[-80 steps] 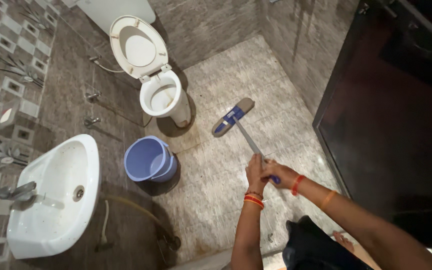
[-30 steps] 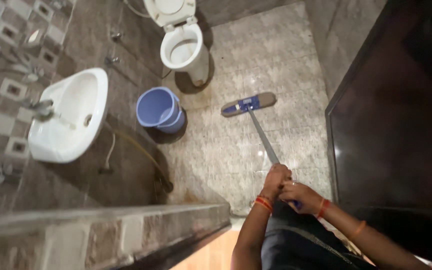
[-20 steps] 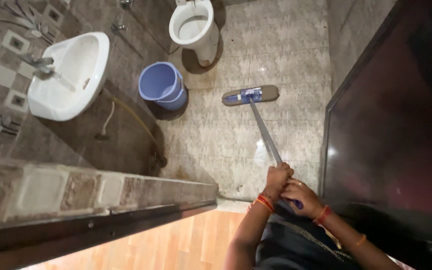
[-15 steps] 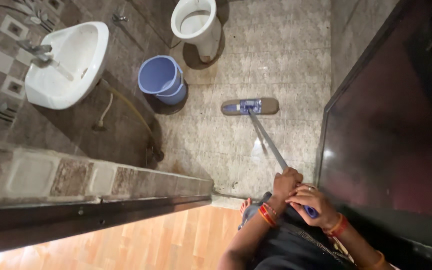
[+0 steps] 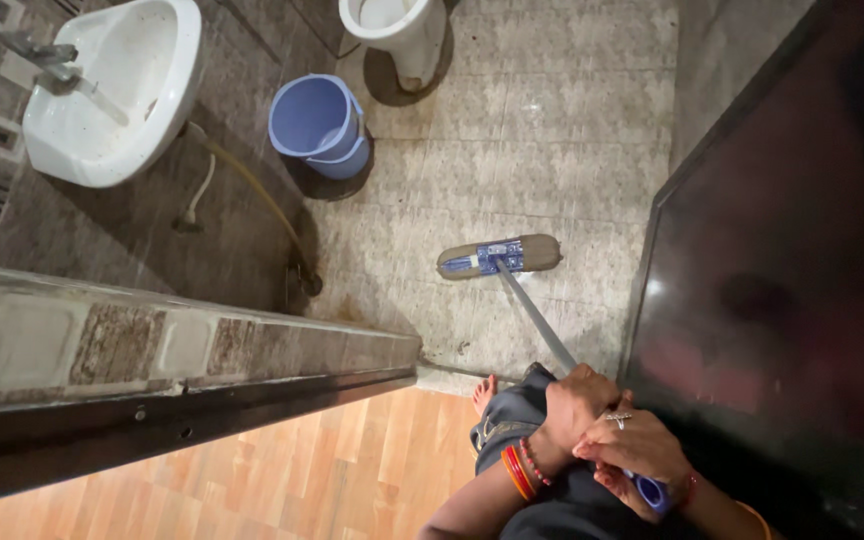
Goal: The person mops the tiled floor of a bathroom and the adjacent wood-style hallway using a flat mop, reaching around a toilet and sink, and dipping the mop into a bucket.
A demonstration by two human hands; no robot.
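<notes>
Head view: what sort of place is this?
A small tiled bathroom, seen from its doorway: a white toilet, a wall-mounted washbasin and a blue bucket. Both hands, left hand and right hand, grip a flat mop.

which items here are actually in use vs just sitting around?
In use:
flat mop, head on the tiled floor
left hand and right hand, both gripping its handle

Just sitting there:
blue bucket
white sink
toilet
hose
dark door
</notes>
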